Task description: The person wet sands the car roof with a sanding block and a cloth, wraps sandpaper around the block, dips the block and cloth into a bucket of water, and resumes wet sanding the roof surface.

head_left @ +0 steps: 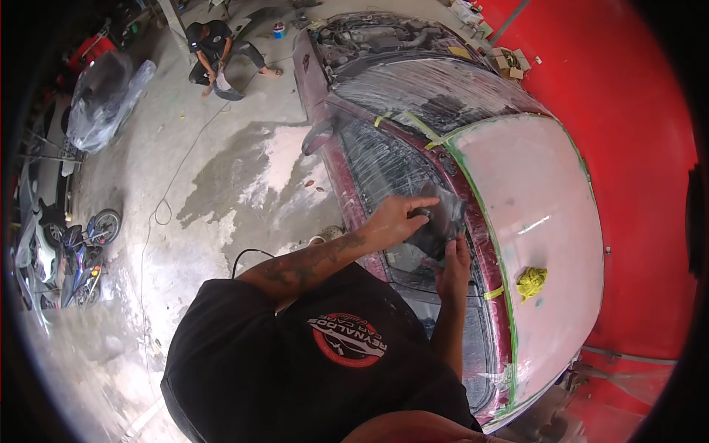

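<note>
My left hand [402, 218] holds a dark grey sheet that looks like sandpaper [442, 221], its index finger stretched across the upper part and its other fingers curled. At the sheet's lower edge, my right hand [454, 264] grips it between thumb and fingers. Both hands are over the side window of a maroon car [341, 166], close to the roof edge. Pale, whitish primer covers the car roof [543, 214], which is bordered by green masking tape [493, 247]. A crumpled yellow cloth [531, 283] lies on the roof.
Streaky residue coats the windshield [436, 88]; the engine bay [384, 35] is exposed. A person [214, 48] sits on the floor at the far left, handling a dark panel. A cable [151, 210] crosses the wet concrete. Motorcycles [81, 247] stand left; a red wall [635, 184] is right.
</note>
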